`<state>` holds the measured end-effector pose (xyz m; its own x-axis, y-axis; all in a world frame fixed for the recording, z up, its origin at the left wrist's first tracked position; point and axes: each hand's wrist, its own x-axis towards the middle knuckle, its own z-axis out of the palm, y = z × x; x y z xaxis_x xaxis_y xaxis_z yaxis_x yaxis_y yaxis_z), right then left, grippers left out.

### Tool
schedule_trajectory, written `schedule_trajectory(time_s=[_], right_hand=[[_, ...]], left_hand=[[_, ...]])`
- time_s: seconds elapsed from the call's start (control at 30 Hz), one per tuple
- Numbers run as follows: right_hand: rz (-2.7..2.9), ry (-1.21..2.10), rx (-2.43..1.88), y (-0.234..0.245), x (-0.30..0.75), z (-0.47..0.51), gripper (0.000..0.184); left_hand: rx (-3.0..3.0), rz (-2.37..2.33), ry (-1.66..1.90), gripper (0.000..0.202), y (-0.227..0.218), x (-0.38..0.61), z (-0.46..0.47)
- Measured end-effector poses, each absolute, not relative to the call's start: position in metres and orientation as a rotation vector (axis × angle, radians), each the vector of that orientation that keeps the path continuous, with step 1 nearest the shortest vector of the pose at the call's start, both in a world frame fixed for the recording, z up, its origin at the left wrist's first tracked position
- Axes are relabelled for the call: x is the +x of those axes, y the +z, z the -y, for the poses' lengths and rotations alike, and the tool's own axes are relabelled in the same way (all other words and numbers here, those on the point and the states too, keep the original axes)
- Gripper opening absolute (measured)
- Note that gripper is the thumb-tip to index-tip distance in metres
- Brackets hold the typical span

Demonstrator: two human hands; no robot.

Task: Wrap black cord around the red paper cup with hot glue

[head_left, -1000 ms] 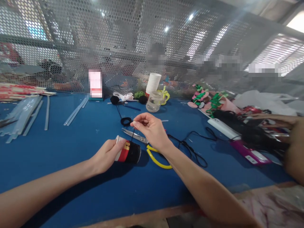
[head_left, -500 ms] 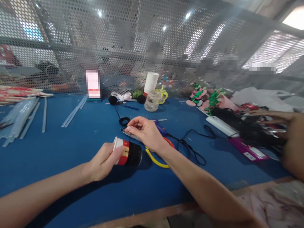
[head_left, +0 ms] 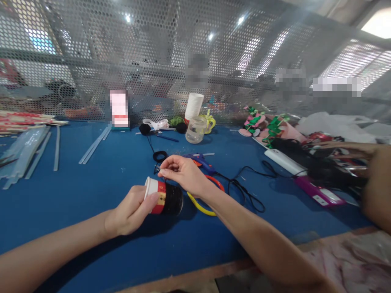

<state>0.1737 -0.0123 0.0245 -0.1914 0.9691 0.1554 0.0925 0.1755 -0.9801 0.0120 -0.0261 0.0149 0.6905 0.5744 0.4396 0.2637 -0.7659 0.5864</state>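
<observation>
A paper cup (head_left: 161, 198) lies tilted on its side in my left hand (head_left: 130, 211), its white rim toward the left. Black yarn covers the cup's base end, and a red band with a gold patch shows beside it. Just above the cup, my right hand (head_left: 183, 175) pinches the black yarn (head_left: 160, 156) between thumb and fingertips. From there the strand runs by a loose coil to a black yarn ball (head_left: 144, 129) at the back. Partly behind my right hand are a blue glue gun (head_left: 207, 165) and a yellow and red ring (head_left: 201, 209).
Glue sticks (head_left: 29, 152) lie at the left near a phone (head_left: 119, 108). A clear jar (head_left: 195, 131) and stacked paper cups (head_left: 194, 105) stand at the back. A purple power strip (head_left: 319, 191), cables and another person's arm (head_left: 378, 179) occupy the right.
My right hand has come down slightly toward the cup with the yarn, so less strand shows between them. More of the glue gun is uncovered. My left hand has barely moved.
</observation>
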Motion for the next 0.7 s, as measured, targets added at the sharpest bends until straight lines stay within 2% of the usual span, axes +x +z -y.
schedule_trajectory(time_s=[0.4,0.6,0.7], right_hand=[[1.585,1.184,-1.105,0.0239,0.1727,0.0137,0.007],[1.611,1.192,-1.261,0.0216,0.1745,0.0083,0.006],[1.579,1.207,-1.340,0.0217,0.1782,0.0045,0.013]], left_hand=[[2.400,-0.511,0.853,0.030,0.0146,0.0110,0.0253],[1.887,-0.787,0.819,0.037,0.0150,0.0141,0.0284],[1.471,-0.890,0.850,0.036,0.0186,0.0196,0.0263]])
